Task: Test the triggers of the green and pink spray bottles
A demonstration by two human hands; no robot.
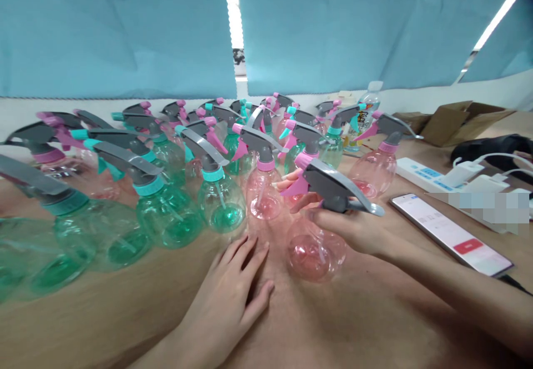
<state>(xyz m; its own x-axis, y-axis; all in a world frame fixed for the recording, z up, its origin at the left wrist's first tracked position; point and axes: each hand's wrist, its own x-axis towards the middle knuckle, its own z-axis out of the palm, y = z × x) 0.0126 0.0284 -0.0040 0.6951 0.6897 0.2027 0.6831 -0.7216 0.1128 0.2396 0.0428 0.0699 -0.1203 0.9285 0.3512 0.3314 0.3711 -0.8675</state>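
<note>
My right hand (347,227) grips the neck of a clear pink spray bottle (315,253) with a grey and pink trigger head. The bottle stands upright near the front of the table; some of my fingers are hidden behind it. To its left, my left hand (233,288) lies palm down on the wooden table (266,335), fingers spread and holding nothing. Just beyond my hands are another pink spray bottle (264,194) and a green spray bottle (222,205) with a turquoise collar.
Several more green and pink spray bottles (166,213) crowd the left and back. On the right lie a phone (452,233) with its screen lit, a white power strip (433,177) with chargers, and a dark object (491,149). Behind stand a labelled drink bottle (368,108) and a cardboard box (453,124).
</note>
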